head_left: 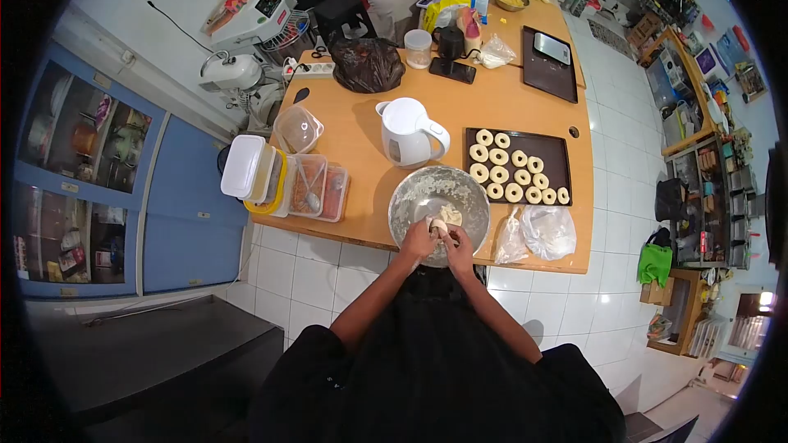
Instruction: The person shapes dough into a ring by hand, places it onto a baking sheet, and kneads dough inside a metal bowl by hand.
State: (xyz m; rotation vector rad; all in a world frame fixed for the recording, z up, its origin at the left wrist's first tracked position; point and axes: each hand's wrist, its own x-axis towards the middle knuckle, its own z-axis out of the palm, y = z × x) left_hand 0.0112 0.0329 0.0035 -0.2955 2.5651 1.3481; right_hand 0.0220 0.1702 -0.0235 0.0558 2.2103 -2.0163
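Dough (440, 228) is pinched between my left grip (419, 240) and right grip (460, 245), over the bowl (402, 203); the right is nearer the tray (547, 145), right of the bowl.

I see a white electric kettle (404, 133) on the worktop (338, 125). Beyond it, from my side, sit a black plastic bag (368, 66) and a clear round jar (418, 51). Well left of the kettle are a stand mixer (234, 72) and a blue cabinet (195, 197); far right, a green bag (654, 263).

Pale, curved dough (441, 225) over bowl (410, 194)
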